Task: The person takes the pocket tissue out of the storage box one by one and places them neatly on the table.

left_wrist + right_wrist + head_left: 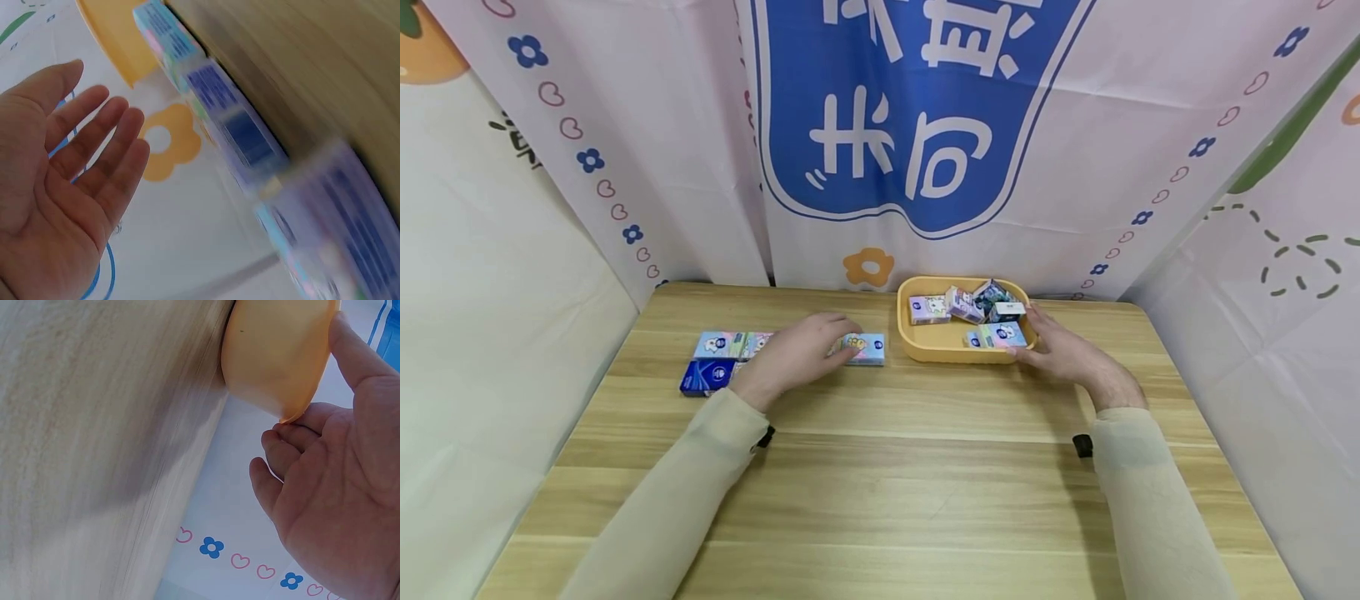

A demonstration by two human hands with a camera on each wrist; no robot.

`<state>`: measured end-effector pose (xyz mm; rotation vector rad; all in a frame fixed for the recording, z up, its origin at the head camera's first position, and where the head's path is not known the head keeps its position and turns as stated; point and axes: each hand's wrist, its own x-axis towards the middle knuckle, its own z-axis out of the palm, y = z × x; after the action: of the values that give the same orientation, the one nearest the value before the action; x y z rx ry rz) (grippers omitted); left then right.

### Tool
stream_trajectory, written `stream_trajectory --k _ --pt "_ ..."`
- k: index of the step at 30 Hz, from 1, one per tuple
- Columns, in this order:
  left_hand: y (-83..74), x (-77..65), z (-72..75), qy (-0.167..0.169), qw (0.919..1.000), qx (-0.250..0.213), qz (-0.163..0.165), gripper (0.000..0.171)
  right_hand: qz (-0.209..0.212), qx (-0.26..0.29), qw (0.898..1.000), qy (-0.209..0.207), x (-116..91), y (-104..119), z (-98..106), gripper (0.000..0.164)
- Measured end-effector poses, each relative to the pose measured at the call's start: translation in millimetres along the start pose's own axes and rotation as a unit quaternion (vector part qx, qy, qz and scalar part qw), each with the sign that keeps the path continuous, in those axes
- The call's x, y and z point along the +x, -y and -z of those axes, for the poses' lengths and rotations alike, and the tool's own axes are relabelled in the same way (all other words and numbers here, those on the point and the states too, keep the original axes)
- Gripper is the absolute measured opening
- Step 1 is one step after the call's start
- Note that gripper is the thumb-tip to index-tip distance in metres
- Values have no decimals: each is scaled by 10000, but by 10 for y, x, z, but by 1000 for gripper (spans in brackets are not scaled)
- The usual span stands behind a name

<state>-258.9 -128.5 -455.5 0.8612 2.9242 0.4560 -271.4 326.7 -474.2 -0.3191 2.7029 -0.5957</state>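
Several small packs sit left of centre in the head view, a dark blue pack at their lower left, and the left hand arches over the middle of them (hiding a few from that angle). Its fingers are loosely extended; its own wrist view shows a bare palm holding nothing. Near the frame's centre, by those fingertips, lies the light blue pack, its long axis running left to right, one end facing the yellow tray just beside it. The left hand is plainly nearer; whether its thumb touches that pack I cannot tell. The pack's top carries a yellowish cartoon figure and a dark blue emblem towards the right end. Right of centre, the tray holds more packs, and the right hand grips its right end, thumb and bent fingers spread around the rim.
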Motion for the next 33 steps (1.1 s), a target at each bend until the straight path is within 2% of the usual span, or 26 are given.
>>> stream_trajectory --k 8,15,19,28,33 --pt "-243 346 -77 -115 9999 56 67 46 -23 -52 10000 2 -1 5 -3 112" --pt "-395 649 -194 -363 9990 -47 -269 45 -191 53 9998 46 0 22 3 108" --pt "-475 811 -265 -415 9979 53 -493 45 -248 48 9997 64 1 24 0 109" --pt "-658 1136 -379 -200 9979 127 -608 44 -233 9 9997 69 4 27 -1 109" --pt "-740 1282 -419 -6 9984 290 -487 45 -212 -10 9998 67 6 24 -3 110"
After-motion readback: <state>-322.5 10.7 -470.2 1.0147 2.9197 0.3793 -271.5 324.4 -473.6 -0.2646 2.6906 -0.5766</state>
